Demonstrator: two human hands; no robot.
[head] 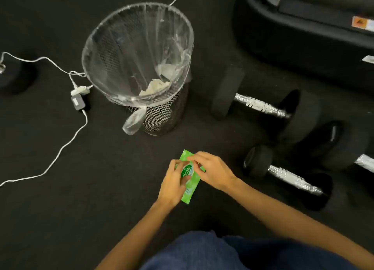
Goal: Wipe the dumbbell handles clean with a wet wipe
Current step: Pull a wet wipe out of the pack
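Note:
A green pack of wet wipes (191, 183) lies on the dark floor in front of me. My left hand (174, 183) holds the pack along its left side, thumb on the round label. My right hand (212, 169) pinches at the label flap on top of the pack. To the right lie black dumbbells with silver knurled handles: the far one (261, 105), a near one (293, 179), and a third (364, 161) cut off by the right edge. No loose wipe is visible in either hand.
A wire mesh waste bin (162, 116) with a clear liner and crumpled used wipes stands behind the pack. A white cable (60, 148) and charger (78, 101) trail across the floor at left. Black gym equipment (303, 33) fills the upper right. My knee in blue fabric (202, 251) is at the bottom.

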